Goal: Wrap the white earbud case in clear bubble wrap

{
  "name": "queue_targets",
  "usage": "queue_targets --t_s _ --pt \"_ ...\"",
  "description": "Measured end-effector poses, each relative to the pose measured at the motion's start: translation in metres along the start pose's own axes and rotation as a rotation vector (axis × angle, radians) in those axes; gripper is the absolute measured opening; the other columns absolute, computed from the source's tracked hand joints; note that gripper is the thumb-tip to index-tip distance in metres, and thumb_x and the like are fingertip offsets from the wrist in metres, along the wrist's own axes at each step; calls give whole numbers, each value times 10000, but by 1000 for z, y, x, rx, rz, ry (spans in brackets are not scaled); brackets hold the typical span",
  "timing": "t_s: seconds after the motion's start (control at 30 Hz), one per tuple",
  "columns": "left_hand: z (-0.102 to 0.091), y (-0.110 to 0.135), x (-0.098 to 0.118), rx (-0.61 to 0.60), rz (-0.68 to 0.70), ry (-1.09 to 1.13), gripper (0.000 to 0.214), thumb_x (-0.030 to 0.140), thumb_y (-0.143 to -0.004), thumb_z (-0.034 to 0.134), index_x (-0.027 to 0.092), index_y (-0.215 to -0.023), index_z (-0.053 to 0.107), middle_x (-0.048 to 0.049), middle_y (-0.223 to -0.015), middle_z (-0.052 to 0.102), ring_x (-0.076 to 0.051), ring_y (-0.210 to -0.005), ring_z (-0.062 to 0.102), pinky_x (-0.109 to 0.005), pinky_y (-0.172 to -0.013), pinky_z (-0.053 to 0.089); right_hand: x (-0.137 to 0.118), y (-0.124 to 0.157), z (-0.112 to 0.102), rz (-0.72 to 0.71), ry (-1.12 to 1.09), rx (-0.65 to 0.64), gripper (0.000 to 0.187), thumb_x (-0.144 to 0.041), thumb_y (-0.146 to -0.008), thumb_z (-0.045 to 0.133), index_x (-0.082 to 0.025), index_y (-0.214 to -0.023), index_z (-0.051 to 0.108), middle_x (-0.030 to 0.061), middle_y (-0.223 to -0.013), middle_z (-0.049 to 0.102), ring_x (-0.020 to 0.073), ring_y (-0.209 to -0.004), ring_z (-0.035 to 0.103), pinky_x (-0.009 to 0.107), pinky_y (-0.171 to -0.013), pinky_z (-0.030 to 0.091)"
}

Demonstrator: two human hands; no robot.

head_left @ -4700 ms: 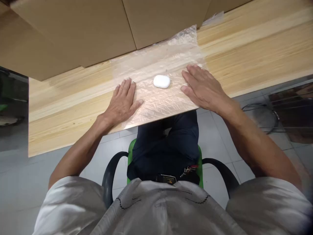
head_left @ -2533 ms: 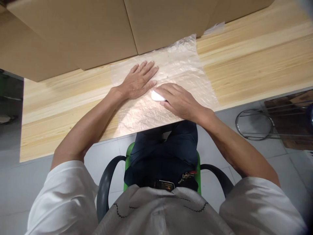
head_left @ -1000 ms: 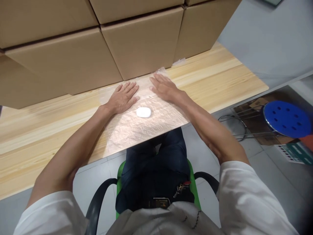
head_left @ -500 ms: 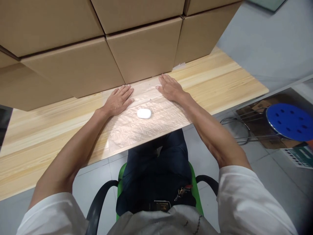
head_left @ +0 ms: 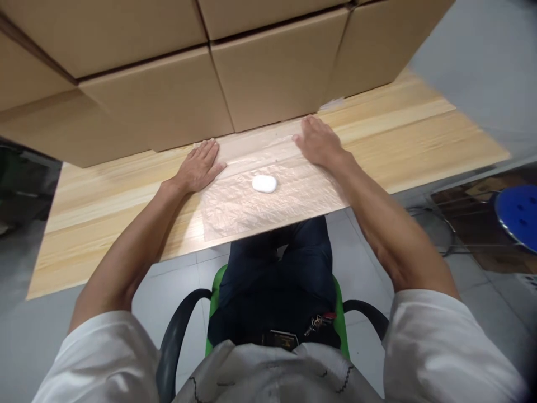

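A thin, crinkled sheet of clear plastic film (head_left: pixel 243 215) is spread over the wooden tabletop in front of me. On it rests a smooth white oval object (head_left: pixel 264 183), perhaps a small case, between my hands and touched by neither. My left hand (head_left: pixel 200 167) lies palm down on the film's left side, thumb pointing inward and fingers stretched toward the boxes. At the film's far right side, my right hand (head_left: pixel 319 140) rests palm down with its thumb apart and its fingers close together. Neither hand appears to hold anything.
Stacked cardboard boxes (head_left: pixel 277 73) form a wall along the back of the wooden table (head_left: pixel 411 140). I sit on a green chair (head_left: pixel 342 319) with black armrests. A blue round stool (head_left: pixel 520 215) stands on the floor at the right.
My hands have slid apart, the left outward to the left and the right outward to the right. The white object stays on the film, while the camera view has turned left.
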State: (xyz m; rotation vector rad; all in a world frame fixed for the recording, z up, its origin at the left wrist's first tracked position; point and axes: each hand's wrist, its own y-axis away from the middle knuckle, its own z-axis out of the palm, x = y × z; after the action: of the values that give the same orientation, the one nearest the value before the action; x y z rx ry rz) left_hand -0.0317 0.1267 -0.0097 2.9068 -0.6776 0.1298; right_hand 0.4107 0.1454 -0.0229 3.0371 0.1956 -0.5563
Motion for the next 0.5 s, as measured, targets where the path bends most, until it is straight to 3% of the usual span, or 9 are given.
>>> queue_targets --t_s 0.1,0.2,0.33,0.5 --pt "3 3 -2 24 -7 62 1249 995 -1226 149 110 -2093 306 -259 -2175 261 -442 -2061 236 -591 -1667 176 -9 11 -9 20 71 -4 800 -417 -1357 448 110 -1958 426 411 -2072 360 466 -1980 363 608 -1615 256" --pt "6 3 -5 46 -4 110 1259 1026 -1216 150 138 -2095 308 -255 -2176 271 -432 -2062 236 -585 -1668 156 -12 17 -12 7 134 0 793 -455 -1397 416 112 -1952 441 449 -2025 415 417 -1956 422 534 -1562 332" --pt "4 4 -4 19 -15 112 1176 978 -1250 201 175 -2105 292 -232 -2187 252 -431 -2071 200 -593 -1668 141 -12 19 -12 41 178 -14 828 -484 -1410 340 96 -1999 387 428 -2066 351 407 -1988 368 504 -1557 330" --pt "4 8 -9 -2 -39 108 1124 939 -1273 224 198 -2118 248 -213 -2198 224 -423 -2077 173 -592 -1668 124 -7 15 -8 87 175 -8 853 -516 -1404 385 66 -2027 362 408 -2083 328 409 -1991 362 542 -1535 355"
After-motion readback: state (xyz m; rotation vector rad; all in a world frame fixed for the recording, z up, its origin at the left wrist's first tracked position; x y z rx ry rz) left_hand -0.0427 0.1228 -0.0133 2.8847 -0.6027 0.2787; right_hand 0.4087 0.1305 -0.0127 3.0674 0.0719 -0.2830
